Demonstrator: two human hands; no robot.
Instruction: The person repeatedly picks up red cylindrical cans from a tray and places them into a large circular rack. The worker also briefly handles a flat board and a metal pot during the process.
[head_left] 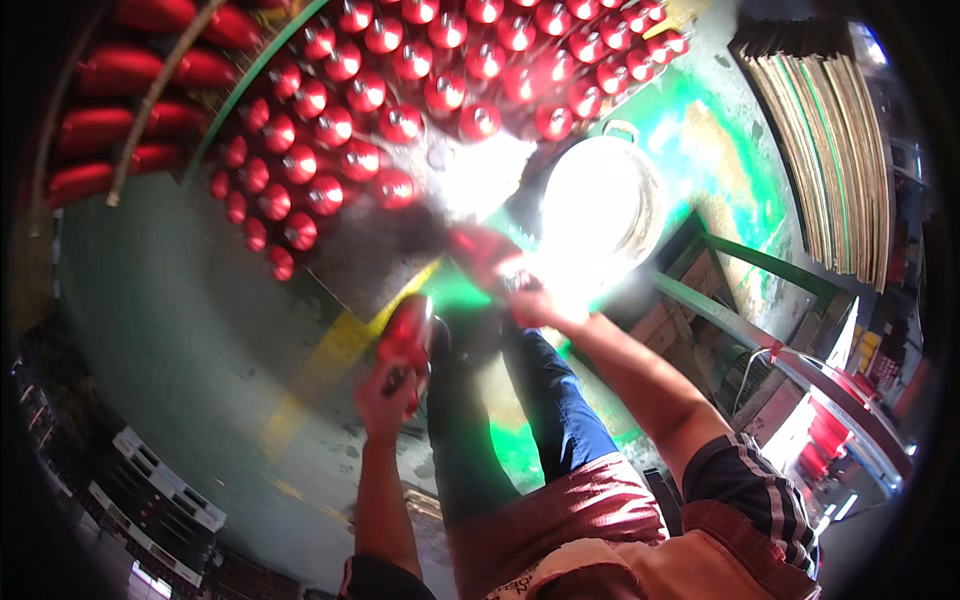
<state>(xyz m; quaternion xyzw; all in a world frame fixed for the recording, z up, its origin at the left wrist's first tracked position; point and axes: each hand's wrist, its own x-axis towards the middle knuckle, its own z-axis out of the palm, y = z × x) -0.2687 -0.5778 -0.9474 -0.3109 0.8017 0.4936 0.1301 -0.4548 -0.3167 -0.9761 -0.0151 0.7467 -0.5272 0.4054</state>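
Note:
My left hand (382,402) is closed round the neck end of a red metal cylinder (405,328), shaped like a fire extinguisher body, which tilts up and away from me. In my right hand (540,303) is a second red cylinder (478,250), gripped at its neck and slanting to the far left, somewhat blurred. Ahead of both hands several like red cylinders (445,90) stand packed together, domed tops and pale necks upward. Just right of my right hand sits a round metal pot (652,200) with a loop handle, its inside washed out by glare.
A dark sheet (350,265) lies at the near edge of the standing cylinders, beside a yellow floor stripe (335,355). More red cylinders (120,70) lie behind bars at far left. A green metal frame (745,255) and stacked flat boards (825,150) are to the right.

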